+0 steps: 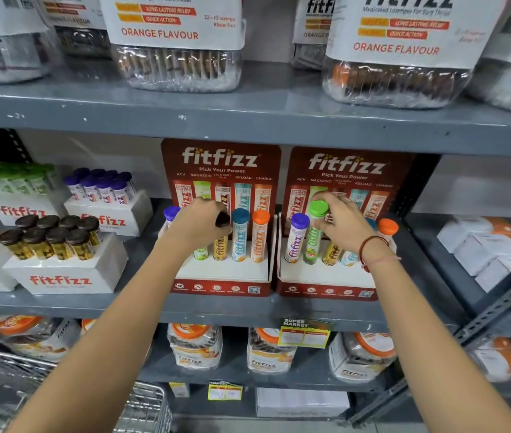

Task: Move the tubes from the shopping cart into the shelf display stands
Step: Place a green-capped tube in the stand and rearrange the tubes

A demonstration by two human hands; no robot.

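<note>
**A:** Head view, middle shelf: both your arms reach into the two red display stands. Your left hand [199, 221] is closed over the dark-capped tube [221, 239] in the left stand [221, 276], fingers wrapped round its top, the cap peeking out at the thumb side.

**B:** And where does that tube sit?

**A:** In the middle of the row, its yellow body down in the stand's white base. To its right stand a blue-capped tube [240, 234] and an orange-capped tube [260, 235], upright and just beside each other. A purple-capped tube [170, 214] shows behind your left wrist, and the foot of a light green tube [201, 253] shows under your palm.

**B:** The right side?

**A:** Your right hand [343, 225] grips the green-capped tube [315, 235] near its top, thumb and fingers pinched round it just below the cap. Its lower end is in the right stand [326, 278], beside another purple-capped tube [296, 237]. A red thread bracelet [370, 248] circles that wrist. Behind your hand, a yellow tube, a pale blue one and an orange cap [388, 226] are partly hidden.

**B:** The cart?

**A:** Only a corner of the wire shopping cart [148, 407] shows at the lower left; whether tubes are left in it, you cannot tell from here.
</note>
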